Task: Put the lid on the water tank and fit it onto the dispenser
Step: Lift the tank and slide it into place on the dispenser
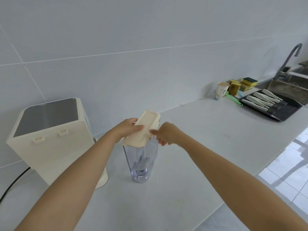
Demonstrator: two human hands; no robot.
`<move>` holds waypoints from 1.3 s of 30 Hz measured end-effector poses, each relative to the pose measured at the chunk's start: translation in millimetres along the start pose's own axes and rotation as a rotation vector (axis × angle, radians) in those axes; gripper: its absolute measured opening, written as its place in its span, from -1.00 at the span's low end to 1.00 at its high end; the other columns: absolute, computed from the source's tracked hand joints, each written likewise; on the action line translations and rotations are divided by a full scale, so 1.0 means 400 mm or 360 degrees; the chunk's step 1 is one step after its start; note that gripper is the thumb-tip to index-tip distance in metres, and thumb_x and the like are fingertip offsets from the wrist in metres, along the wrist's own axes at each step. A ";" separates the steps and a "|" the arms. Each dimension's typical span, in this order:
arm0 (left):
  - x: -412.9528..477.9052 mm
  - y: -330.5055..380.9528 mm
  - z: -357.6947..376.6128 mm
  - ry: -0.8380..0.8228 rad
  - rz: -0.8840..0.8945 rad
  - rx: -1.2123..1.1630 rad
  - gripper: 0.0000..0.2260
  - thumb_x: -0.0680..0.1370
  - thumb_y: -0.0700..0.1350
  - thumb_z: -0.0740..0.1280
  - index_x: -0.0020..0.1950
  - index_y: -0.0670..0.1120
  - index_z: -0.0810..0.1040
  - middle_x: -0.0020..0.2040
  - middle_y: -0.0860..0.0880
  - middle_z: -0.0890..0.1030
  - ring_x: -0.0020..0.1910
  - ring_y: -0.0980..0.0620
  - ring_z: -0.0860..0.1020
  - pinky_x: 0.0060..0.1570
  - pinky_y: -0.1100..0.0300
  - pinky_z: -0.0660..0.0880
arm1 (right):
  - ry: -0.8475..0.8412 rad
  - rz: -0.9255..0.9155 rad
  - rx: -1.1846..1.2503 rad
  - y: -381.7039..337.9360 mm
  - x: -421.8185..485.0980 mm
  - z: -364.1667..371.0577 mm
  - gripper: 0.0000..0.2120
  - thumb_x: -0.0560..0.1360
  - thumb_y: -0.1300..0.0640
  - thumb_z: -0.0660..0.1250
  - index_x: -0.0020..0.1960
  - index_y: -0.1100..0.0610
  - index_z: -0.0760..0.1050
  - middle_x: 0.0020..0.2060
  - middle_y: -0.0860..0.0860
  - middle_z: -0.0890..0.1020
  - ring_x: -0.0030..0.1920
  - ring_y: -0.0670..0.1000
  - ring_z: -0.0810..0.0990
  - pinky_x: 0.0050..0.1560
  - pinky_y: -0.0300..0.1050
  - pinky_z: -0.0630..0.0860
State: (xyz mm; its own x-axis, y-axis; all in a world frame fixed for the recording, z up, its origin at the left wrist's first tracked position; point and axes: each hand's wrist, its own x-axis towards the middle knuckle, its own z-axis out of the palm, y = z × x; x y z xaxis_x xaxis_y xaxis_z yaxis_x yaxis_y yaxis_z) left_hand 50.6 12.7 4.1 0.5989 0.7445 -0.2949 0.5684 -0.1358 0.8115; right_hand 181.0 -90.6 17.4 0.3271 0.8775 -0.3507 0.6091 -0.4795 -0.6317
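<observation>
A clear plastic water tank (141,164) stands upright on the white counter (208,147). A cream lid (145,129) lies across the tank's top, slightly tilted. My left hand (128,129) grips the lid's left edge, thumb on top. At the lid's right edge is my right hand (166,133), fingers curled and one fingertip touching the lid. The cream dispenser (50,139), with a dark top panel, stands to the left of the tank, next to the wall.
A black power cable (13,184) runs from the dispenser to the left. At the far right are a paper cup (222,90), yellow sponges (241,85), a dark tray (286,112) with several grey-handled tools, a sink (290,87) and a tap (290,59). The counter's front edge drops to the tiled floor (286,172).
</observation>
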 end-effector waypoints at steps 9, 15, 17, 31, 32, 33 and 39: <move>-0.122 -0.050 0.075 0.0529 0.0056 -0.0179 -0.29 0.41 0.04 0.38 0.46 0.02 0.10 0.45 -0.06 0.26 0.37 -0.05 0.30 0.17 0.15 0.27 | 0.0318 -0.0261 0.0050 -0.014 0.089 -0.075 -0.51 0.53 -0.03 0.16 0.41 0.12 0.23 0.31 0.13 0.46 0.32 0.12 0.40 0.26 -0.08 0.33; -0.158 -0.084 0.145 0.0733 0.0184 0.0015 -0.22 0.37 0.02 0.43 0.46 -0.01 0.08 0.48 -0.03 0.18 0.41 0.03 0.22 0.20 0.26 0.20 | 0.0047 -0.0381 -0.0111 -0.050 0.157 -0.040 -0.53 0.58 0.02 0.07 0.46 0.04 0.15 0.48 0.05 0.23 0.46 0.08 0.20 0.41 -0.08 0.17; -0.154 -0.090 0.155 0.0760 0.0127 0.0026 -0.22 0.36 0.03 0.44 0.46 0.00 0.10 0.49 -0.03 0.13 0.42 0.03 0.20 0.24 0.21 0.22 | 0.0028 -0.0392 -0.0181 -0.058 0.175 -0.032 -0.55 0.58 0.06 0.05 0.46 0.05 0.15 0.48 0.06 0.22 0.46 0.09 0.19 0.42 -0.07 0.14; -0.108 -0.073 0.145 0.0748 -0.0015 -0.0143 -0.19 0.28 -0.14 0.50 0.44 0.04 0.17 0.33 -0.07 0.21 0.18 0.02 0.37 0.09 0.25 0.29 | 0.0194 -0.0334 -0.0493 -0.048 0.204 -0.039 -0.61 0.55 0.07 0.05 0.36 0.06 0.32 0.32 0.09 0.45 0.30 0.14 0.41 0.21 -0.03 0.37; -0.107 -0.073 0.137 0.0698 -0.0017 -0.0142 -0.18 0.27 -0.16 0.51 0.43 0.04 0.18 0.32 -0.08 0.22 0.21 0.01 0.36 0.11 0.27 0.27 | 0.0207 -0.0312 -0.0509 -0.037 0.201 -0.044 -0.61 0.54 0.06 0.06 0.35 0.06 0.33 0.32 0.10 0.45 0.29 0.15 0.41 0.20 -0.03 0.37; -0.105 -0.072 0.127 0.0650 -0.0018 -0.0124 -0.18 0.27 -0.18 0.51 0.43 0.05 0.19 0.32 -0.10 0.22 0.24 0.00 0.34 0.12 0.29 0.25 | 0.0219 -0.0291 -0.0530 -0.028 0.197 -0.049 -0.61 0.54 0.05 0.07 0.34 0.07 0.34 0.30 0.11 0.47 0.27 0.15 0.43 0.17 -0.03 0.38; -0.086 -0.094 0.046 0.0461 -0.0035 -0.0119 -0.16 0.20 -0.29 0.52 0.40 0.05 0.26 0.36 -0.13 0.28 0.31 -0.08 0.30 0.19 0.17 0.32 | 0.0254 -0.0219 -0.0685 -0.003 0.164 -0.073 -0.64 0.52 0.03 0.07 0.25 0.12 0.40 0.17 0.13 0.53 0.13 0.15 0.51 -0.01 -0.08 0.36</move>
State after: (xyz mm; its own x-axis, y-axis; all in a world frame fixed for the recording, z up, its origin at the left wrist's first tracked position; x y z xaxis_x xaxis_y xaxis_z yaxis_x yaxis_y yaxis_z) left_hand 19.1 -19.7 -25.4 0.3947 0.9038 -0.1655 0.5301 -0.0768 0.8444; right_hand 222.9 -32.2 15.4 0.3087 0.9389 -0.1520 0.8874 -0.3418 -0.3093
